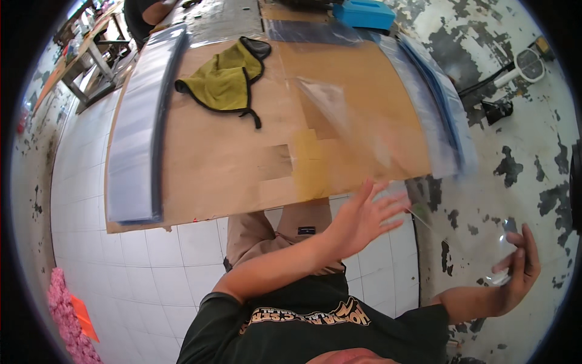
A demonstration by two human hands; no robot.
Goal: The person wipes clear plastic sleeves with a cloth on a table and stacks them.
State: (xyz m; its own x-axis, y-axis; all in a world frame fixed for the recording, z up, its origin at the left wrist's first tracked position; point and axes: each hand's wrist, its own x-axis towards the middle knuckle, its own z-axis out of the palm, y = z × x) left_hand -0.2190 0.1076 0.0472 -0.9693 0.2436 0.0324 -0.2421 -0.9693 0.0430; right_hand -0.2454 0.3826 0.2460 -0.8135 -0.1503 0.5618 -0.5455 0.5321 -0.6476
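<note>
A thin clear plastic sheet [330, 100], smeared by motion, slants from the middle of the cardboard-covered table toward my right side. My right hand [518, 264] is raised beyond the table's near right corner, its fingers curled round a shiny edge of that sheet. Over the near edge of the cardboard [200, 182] my left hand [370, 218] is held up with spread fingers, close to the sheet's lower side. Whether it touches the plastic is hard to make out. Toward the far left lies a crumpled yellow-green cloth [221, 79] with black edging.
Stacked clear plastic sheets [136, 133] run along the table's left side, and another stack [433, 91] along the right. A blue box [364, 14] stands at the back. A white round-headed device [528, 65] is at the right. Another person's arm [159, 11] shows far left.
</note>
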